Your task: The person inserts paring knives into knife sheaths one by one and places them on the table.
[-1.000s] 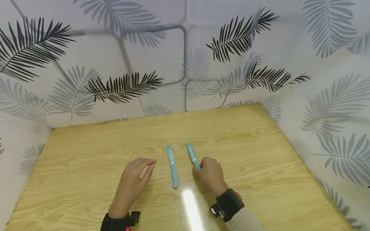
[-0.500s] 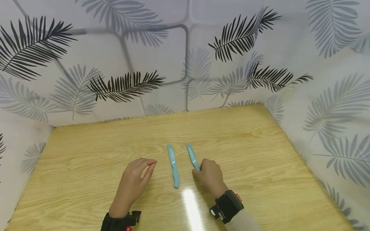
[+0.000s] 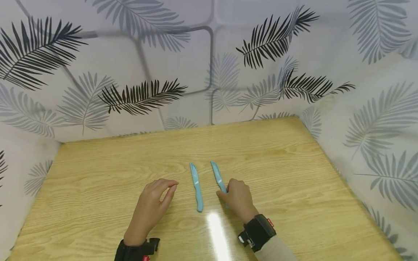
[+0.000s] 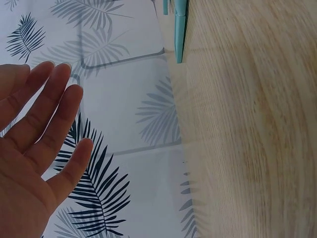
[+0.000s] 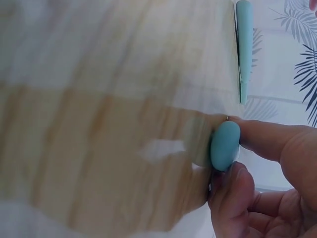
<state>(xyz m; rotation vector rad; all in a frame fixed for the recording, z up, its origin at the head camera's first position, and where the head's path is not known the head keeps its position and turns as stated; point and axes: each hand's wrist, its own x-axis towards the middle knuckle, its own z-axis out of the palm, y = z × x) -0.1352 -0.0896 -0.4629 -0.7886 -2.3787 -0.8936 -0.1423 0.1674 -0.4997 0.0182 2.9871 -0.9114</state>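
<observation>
Two light-blue knives lie on the wooden table in the head view, roughly side by side with blades pointing away. My right hand (image 3: 239,197) pinches the handle of the right knife (image 3: 217,174) between thumb and fingers; the handle's butt end (image 5: 225,145) shows in the right wrist view. The left knife (image 3: 198,194) lies untouched between my hands. My left hand (image 3: 153,199) is just left of that knife, apart from it, holding nothing. In the left wrist view its fingers (image 4: 59,109) are relaxed and mostly straight.
The wood-grain table (image 3: 107,170) reaches back to a wall covering (image 3: 183,72) with a leaf print, which also borders both sides. Black camera straps (image 3: 259,232) are on both wrists. A bright light reflection (image 3: 217,232) lies on the near tabletop.
</observation>
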